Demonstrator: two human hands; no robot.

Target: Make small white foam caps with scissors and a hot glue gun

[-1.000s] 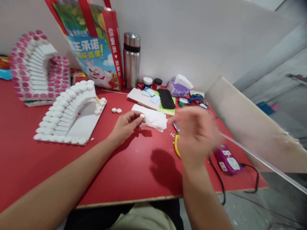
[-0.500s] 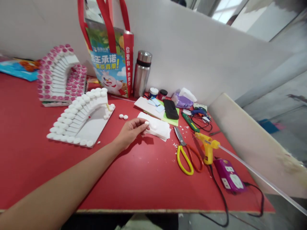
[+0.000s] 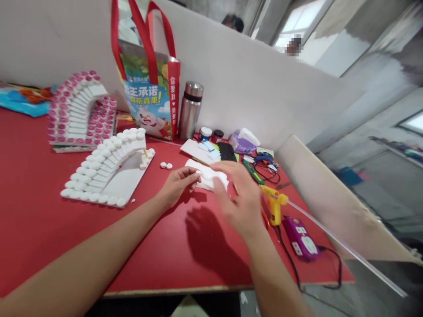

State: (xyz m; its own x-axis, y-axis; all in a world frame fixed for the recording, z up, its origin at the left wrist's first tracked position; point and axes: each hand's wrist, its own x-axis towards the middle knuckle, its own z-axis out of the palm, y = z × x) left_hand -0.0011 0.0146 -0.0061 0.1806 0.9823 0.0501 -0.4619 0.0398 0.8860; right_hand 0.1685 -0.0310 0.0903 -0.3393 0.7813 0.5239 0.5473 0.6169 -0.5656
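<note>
Between the thumb and fingers of my left hand is a small white disc, held by the near edge of a stack of white paper. My right hand, blurred, hangs over the table right of the paper with its fingers apart and nothing in them. It largely hides the scissors. Two white discs lie left of the paper. Further left is a white stair-like model edged with white discs. A yellow glue gun with a long clear stick stands to the right of my right hand.
Along the back are a pink-and-white model, a bag, a steel bottle, small jars and a purple tissue pack. A green cutter and a purple power strip with cables lie on the right.
My right hand has come into view over the table, covering most of the scissors. My left hand still holds the disc. The camera view has shifted slightly.
</note>
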